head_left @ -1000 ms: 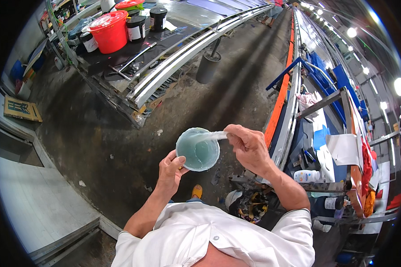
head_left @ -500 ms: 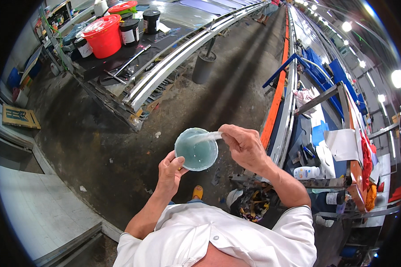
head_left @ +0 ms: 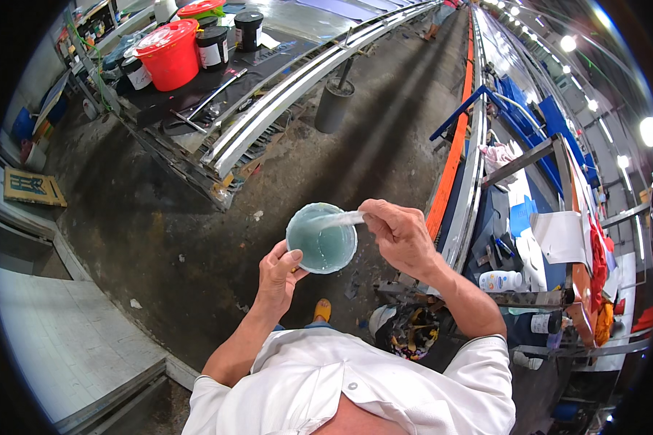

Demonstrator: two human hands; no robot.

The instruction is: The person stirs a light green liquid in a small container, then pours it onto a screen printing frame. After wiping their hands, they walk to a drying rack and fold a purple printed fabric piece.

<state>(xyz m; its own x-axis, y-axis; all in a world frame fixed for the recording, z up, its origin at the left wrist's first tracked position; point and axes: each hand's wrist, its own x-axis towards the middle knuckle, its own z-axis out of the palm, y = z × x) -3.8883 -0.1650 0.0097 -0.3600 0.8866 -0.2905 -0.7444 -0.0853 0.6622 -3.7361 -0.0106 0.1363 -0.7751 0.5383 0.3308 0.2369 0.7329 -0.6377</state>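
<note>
In front of my chest is a round, pale translucent tub (head_left: 352,251) with a blue-green inside. My left hand (head_left: 276,277) is closed on its near left side, the thumb over the rim. A whitish, flat stick (head_left: 345,218) is pinched in my right hand (head_left: 401,238), which hangs over the right side of the tub. The stick's far end dips inside the tub and is smeared by motion. A row of tiny white specks shows within. How deep the contents are, I cannot tell.
Red bucket (head_left: 168,61) and black jars (head_left: 212,52) stand on the table at far left. A grey cylinder (head_left: 334,109) with a handle is on the aisle floor. An orange rail (head_left: 453,156) runs along the right. A littered bin (head_left: 408,332) stands by my right elbow.
The stick has shifted slightly inside the tub, still in my right hand. Tub and left hand have risen a little in view. Far down the aisle, a person's legs have moved.
</note>
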